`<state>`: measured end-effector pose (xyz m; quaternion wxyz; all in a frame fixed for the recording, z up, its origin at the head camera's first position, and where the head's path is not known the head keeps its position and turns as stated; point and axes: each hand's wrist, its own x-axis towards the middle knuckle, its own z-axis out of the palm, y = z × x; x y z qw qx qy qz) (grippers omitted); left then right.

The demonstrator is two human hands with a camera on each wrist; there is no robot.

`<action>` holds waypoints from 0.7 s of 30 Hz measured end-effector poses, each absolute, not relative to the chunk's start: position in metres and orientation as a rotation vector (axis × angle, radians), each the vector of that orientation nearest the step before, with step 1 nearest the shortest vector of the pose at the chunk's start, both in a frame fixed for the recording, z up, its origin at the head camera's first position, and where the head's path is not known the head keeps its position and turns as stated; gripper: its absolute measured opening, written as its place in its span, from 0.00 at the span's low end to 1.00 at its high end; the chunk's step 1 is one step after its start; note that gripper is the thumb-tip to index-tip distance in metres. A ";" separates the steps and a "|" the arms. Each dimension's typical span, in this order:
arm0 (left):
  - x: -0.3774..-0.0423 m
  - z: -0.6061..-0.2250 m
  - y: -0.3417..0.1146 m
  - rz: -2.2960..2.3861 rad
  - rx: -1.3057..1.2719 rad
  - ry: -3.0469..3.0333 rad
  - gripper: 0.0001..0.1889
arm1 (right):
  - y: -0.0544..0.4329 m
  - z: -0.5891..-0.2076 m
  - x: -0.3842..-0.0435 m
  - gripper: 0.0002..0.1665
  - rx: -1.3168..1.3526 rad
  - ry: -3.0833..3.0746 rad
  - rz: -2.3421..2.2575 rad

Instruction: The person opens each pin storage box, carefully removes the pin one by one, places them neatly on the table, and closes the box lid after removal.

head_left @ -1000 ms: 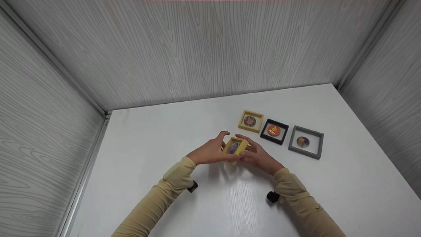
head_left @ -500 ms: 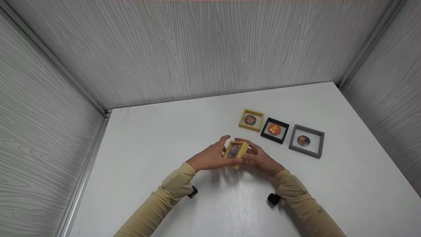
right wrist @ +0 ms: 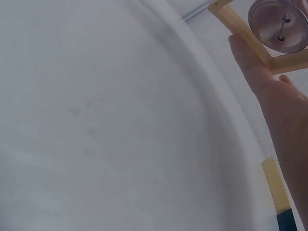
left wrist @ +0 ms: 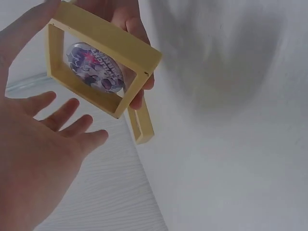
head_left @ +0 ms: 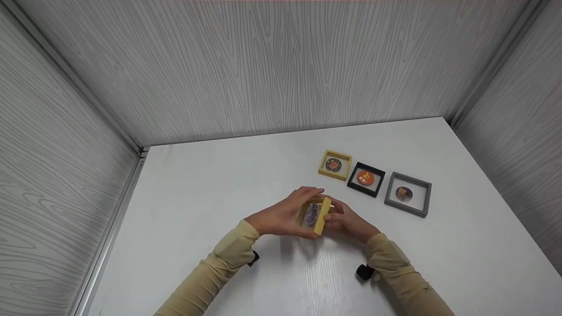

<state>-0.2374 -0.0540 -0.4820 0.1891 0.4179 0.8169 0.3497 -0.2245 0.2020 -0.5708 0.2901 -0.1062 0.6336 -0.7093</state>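
Observation:
A yellow display frame (head_left: 324, 216) is held tilted above the table, a round purple badge (head_left: 311, 214) behind its clear film. My right hand (head_left: 351, 224) grips the frame from the right side. On the left, my left hand (head_left: 281, 218) spreads round it. The left wrist view has the left thumb at a corner of the frame (left wrist: 108, 38), while the other left fingers (left wrist: 62, 114) stand apart from it. Cartoon print covers the badge's front (left wrist: 94, 67). From the right wrist, the badge's back (right wrist: 269, 29) shows its pin, and the right hand (right wrist: 284, 110) lies along the frame's edge.
Right of the hands, a yellow frame (head_left: 322, 172), a black frame (head_left: 361, 189) and a grey frame (head_left: 406, 208) lie in a slanting row on the white table (head_left: 210, 184). Each holds a round badge. Wood-grain panels (head_left: 281, 66) stand round the table's back and sides.
The held frame has come a little nearer the body and turned more on edge. My left hand has spread wider round it. The row of frames has stayed in place on the table.

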 end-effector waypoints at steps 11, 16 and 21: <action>-0.237 -0.489 -0.050 1.036 1.355 2.249 0.60 | 0.205 -0.569 -0.218 0.58 -0.244 1.691 -1.886; -0.237 -0.490 -0.049 1.034 1.420 2.265 0.58 | 0.202 -0.571 -0.218 0.52 -0.339 1.601 -1.976; -0.236 -0.491 -0.049 0.993 1.388 2.316 0.57 | 0.199 -0.573 -0.218 0.49 -0.406 1.521 -2.013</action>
